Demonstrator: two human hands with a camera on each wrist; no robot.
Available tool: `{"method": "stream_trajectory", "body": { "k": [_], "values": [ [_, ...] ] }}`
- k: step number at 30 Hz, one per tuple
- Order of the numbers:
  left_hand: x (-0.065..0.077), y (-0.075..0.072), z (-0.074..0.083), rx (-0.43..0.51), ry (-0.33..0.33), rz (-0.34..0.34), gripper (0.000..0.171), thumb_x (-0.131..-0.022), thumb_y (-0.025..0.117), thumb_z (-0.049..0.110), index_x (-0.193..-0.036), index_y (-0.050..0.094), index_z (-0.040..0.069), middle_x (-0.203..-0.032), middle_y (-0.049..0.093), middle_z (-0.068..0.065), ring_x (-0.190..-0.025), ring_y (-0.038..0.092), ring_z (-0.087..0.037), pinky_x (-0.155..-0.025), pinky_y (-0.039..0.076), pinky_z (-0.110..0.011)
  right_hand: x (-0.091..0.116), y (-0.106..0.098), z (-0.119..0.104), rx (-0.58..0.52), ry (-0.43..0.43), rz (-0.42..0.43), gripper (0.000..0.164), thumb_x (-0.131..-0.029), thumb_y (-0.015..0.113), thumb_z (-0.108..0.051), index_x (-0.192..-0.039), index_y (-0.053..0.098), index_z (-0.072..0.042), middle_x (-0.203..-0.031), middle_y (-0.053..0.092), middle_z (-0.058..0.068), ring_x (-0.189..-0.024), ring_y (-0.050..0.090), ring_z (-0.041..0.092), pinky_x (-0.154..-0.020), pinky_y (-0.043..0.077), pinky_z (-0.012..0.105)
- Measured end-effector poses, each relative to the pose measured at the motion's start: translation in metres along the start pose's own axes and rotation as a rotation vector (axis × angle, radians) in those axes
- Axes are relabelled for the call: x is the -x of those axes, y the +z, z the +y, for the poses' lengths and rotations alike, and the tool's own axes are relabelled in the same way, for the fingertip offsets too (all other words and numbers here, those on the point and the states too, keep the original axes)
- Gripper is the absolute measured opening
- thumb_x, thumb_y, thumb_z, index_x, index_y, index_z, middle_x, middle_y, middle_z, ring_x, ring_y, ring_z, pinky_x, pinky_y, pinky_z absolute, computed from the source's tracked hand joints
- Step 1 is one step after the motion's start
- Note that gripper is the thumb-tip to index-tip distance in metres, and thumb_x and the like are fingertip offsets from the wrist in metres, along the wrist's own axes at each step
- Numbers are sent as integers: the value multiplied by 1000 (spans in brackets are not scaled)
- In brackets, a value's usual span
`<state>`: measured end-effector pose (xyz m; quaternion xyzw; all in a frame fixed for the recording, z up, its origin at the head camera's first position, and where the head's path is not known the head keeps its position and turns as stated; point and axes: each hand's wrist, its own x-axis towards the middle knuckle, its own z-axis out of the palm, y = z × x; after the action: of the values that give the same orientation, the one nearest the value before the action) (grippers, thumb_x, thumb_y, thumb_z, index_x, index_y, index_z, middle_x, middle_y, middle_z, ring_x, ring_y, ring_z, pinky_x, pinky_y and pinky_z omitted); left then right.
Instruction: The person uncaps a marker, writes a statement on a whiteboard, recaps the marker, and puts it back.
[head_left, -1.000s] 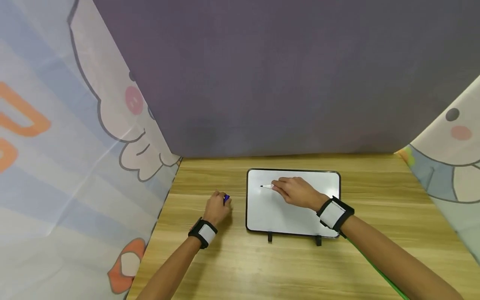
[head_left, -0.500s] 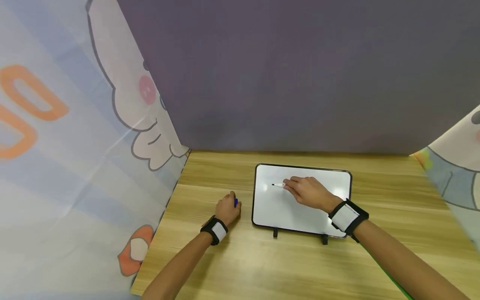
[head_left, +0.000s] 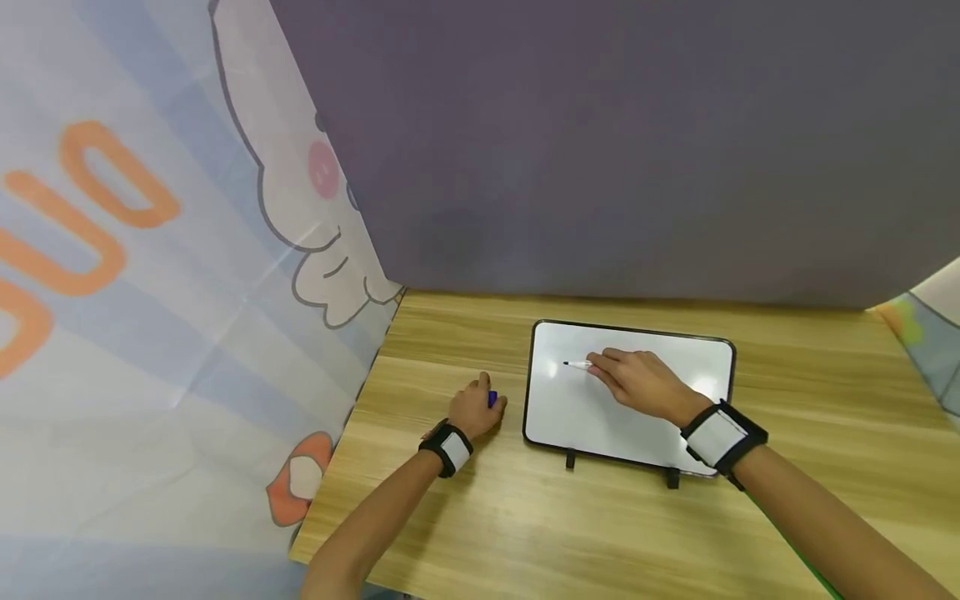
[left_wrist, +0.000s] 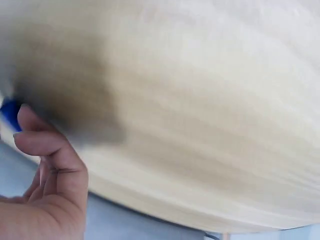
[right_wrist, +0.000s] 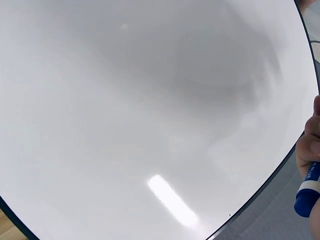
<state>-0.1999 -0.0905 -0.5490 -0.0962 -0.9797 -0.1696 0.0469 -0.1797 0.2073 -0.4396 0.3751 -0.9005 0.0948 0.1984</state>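
In the head view my right hand (head_left: 641, 383) pinches a white marker (head_left: 579, 364) over the upper left part of a black-rimmed whiteboard (head_left: 577, 417). Its dark bare tip points left. From the right wrist, the marker's blue rear end (right_wrist: 306, 201) shows, with "BLUE" printed on the barrel, beside the curled fingers (right_wrist: 311, 142). No marks show on the white surface. To the left of the board, my left hand (head_left: 474, 408) is low over the table, holding a small blue marker cap (head_left: 492, 398). Thumb and finger pinch this cap in the left wrist view, where it is partly cut off.
The whiteboard has two black feet (head_left: 570, 459) at its lower edge and stands on a wood-grain table (head_left: 525, 533). A grey panel (head_left: 600, 150) rises behind the table. Printed cartoon sheets (head_left: 187, 333) hang at the sides. A green cord (head_left: 787, 542) runs along the right forearm.
The head view has turned left, so the board, table and both hands appear farther right. Relative to the board, both hands stay nearly where they were, still holding marker and cap.
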Motion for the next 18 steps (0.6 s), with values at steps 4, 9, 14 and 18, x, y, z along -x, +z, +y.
{"method": "stream_trajectory", "body": {
  "k": [4, 9, 14, 18],
  "values": [
    [-13, -31, 0, 104, -63, 82, 39, -90, 56, 42, -108, 56, 7, -73, 63, -4, -55, 56, -18, -46, 40, -30, -2, 0, -1, 12, 17, -28, 23, -88, 63, -19, -104, 68, -4, -75, 59, -1, -53, 42, 1, -48, 39, 18],
    [-27, -80, 20, 271, 1, 312, 22, -91, 58, 29, -99, 62, 9, -84, 58, -5, -72, 54, -20, -60, 43, -31, -11, 3, -5, -17, 28, -28, 22, -89, 61, -20, -104, 68, -4, -75, 59, -2, -54, 43, 1, -50, 39, 17],
    [-25, -105, 65, 332, 262, 235, 21, -93, 55, 23, -103, 65, 7, -106, 60, -9, -99, 53, -25, -84, 45, -37, -24, 5, -9, -57, 23, -20, 21, -90, 60, -22, -102, 68, -6, -73, 58, -3, -54, 42, 0, -50, 38, 17],
    [-24, -108, 90, 228, 437, 64, 27, -96, 49, 26, -108, 66, 8, -112, 61, -6, -106, 53, -22, -90, 45, -35, -33, 7, -13, -98, 30, -19, 24, -90, 61, -22, -106, 67, -6, -75, 60, -4, -54, 45, 0, -52, 41, 17]
  ]
}}
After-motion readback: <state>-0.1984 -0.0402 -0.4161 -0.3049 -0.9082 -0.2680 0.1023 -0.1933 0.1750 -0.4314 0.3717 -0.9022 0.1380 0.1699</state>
